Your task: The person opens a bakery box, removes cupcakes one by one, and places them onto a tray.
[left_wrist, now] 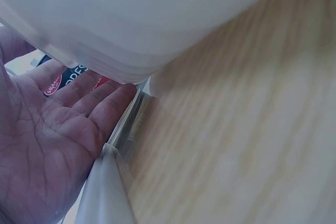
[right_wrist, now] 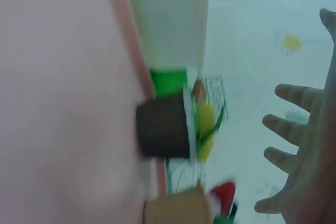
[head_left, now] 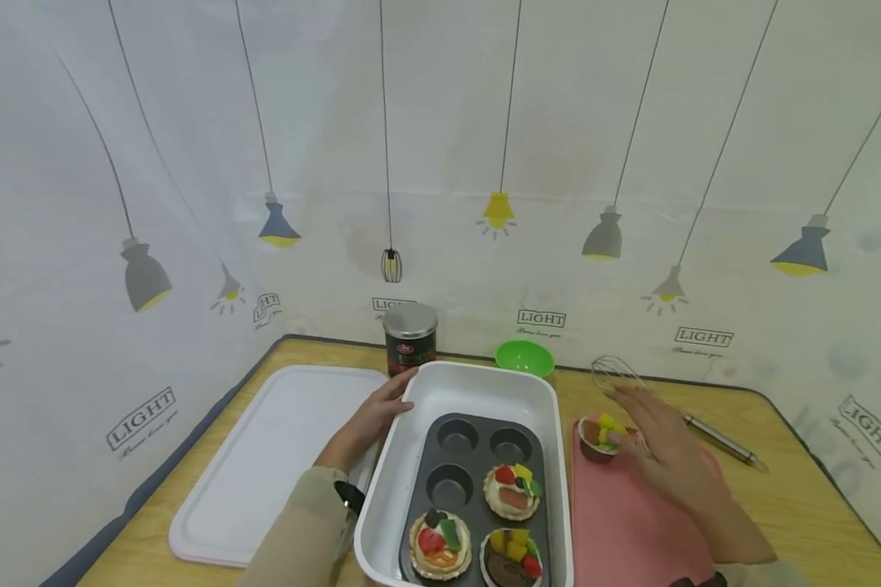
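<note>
My left hand (head_left: pixel 370 420) lies along the left wall of a deep white tray (head_left: pixel 363 526), thumb at the rim. In the left wrist view that hand (left_wrist: pixel 58 124) has its fingers extended beside the tray's outer wall (left_wrist: pixel 136 24). A dark muffin pan (head_left: pixel 429 456) inside the tray bears several topped tarts, among them one with strawberry (head_left: pixel 440 548). My right hand (head_left: pixel 664 448), fingers spread, is over the pink board (head_left: pixel 617 530), beside a brown-cupped cake (head_left: pixel 597 444). The right wrist view shows this hand (right_wrist: pixel 310 135) apart from the brown cup (right_wrist: pixel 164 127) and a tan one (right_wrist: pixel 178 208).
A white board (head_left: pixel 264 456) lies left of the tray. Behind it stand a dark can with a silver lid (head_left: pixel 411 334) and a green bowl (head_left: pixel 524 357). A whisk (head_left: pixel 723 439) lies at the back right, partly behind my right hand. A lamp-patterned covering (head_left: pixel 440 163) rises behind the table.
</note>
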